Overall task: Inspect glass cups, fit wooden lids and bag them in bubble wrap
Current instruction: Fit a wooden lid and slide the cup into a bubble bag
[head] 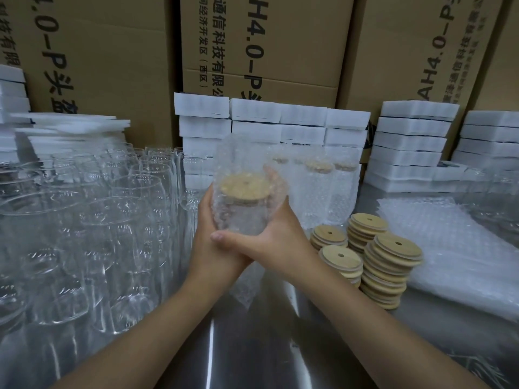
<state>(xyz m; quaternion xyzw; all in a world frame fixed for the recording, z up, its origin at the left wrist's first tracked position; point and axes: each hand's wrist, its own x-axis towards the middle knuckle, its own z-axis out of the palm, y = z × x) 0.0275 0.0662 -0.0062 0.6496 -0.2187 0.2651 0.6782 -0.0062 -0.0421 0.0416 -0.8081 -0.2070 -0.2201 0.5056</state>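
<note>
- Cardboard boxes (pixel 112 66) and stacked white foam trays (pixel 412 141) wall in the back of a steel worktop (pixel 280 346), leaving little spare room.
- Above the middle of the worktop, the left hand (pixel 209 234) and right hand (pixel 278 234) each have their grip clamped round a glass cup (pixel 238 217). It wears a wooden lid (pixel 244 188) and sits inside a bubble bag (pixel 233 153).
- Slick film lies between skin and glass, so the cup could slide down through a slackened grip and strike the steel.
- Bare glasses (pixel 134 192) crowd close on the left; a sideways swing of the bagged cup or an elbow could knock them together and chip a rim.
- Through the wrap the lid looks slightly tilted, though that is hard to tell. If it is not seated, tipping the cup could pop it loose inside the bag.
- Lid stacks (pixel 390 265) lean just to the right, and a brushing wrist could topple them.
- Setting the cup down hard among the bagged cups (pixel 323 186) behind could tip that row.
</note>
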